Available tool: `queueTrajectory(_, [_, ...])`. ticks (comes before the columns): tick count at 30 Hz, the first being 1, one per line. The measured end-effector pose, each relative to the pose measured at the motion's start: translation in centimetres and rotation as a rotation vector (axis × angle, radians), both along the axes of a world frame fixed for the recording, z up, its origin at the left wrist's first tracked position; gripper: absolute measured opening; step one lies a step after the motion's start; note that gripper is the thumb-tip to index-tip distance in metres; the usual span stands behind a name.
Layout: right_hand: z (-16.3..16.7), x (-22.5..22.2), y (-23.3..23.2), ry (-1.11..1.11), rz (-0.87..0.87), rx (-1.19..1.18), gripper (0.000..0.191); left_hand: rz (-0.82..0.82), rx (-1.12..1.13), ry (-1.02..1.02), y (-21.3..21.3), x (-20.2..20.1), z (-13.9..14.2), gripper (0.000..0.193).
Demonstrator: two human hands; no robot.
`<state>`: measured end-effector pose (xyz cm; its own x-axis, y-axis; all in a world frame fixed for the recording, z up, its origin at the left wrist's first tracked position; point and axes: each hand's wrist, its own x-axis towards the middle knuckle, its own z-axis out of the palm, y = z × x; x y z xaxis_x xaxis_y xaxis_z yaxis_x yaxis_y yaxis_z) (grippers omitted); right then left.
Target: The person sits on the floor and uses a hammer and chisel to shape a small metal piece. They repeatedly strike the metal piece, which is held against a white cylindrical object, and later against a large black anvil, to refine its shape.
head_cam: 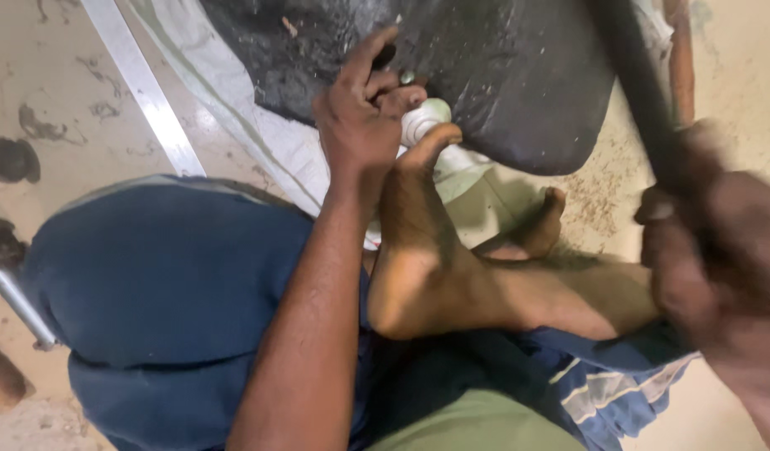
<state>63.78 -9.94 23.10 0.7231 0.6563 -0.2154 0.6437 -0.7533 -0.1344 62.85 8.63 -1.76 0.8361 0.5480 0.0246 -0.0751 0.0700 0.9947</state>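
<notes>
One view only — a head-worn camera, looking steeply down over the person's own lap and bare feet toward the floor (92, 100). It sits close: the left hand (360, 117) fills the upper middle of the frame, the forearm runs up from the bottom edge. The right hand (711, 250) is nearest the lens, at the right edge, blurred. The far end of the view reaches a dark slab (518, 75) at top — no second view to compare.
</notes>
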Motion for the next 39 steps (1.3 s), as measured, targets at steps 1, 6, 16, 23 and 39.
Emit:
queueTrajectory(1, [-0.8, 0.6, -1.1, -0.025, 0.076, -0.024, 0.053, 0.003, -0.027, -0.003, 0.1, 0.1, 0.0, 0.053])
queueTrajectory(6, [-1.7, 0.5, -4.0, -0.084, 0.086, 0.128, 0.051, -0.037, -0.24, -0.047, 0.1, 0.8, 0.4, 0.057])
queueTrajectory(16, [-0.9, 1.2, 0.0, -0.066, 0.033, -0.033, 0.054, 0.022, -0.038, 0.002, 0.1, 0.5, 0.7, 0.055])
queueTrajectory(23, [-1.6, 0.0, -6.2, 0.137, -0.313, 0.402, 0.054, 0.02, -0.26, -0.073, 0.3, 0.0, -0.1, 0.045])
queueTrajectory(39, [-0.6, 1.2, -6.8, 0.2, -0.172, 0.353, 0.043, 0.084, 0.208, -0.136, -0.9, -1.1, -0.3, 0.089])
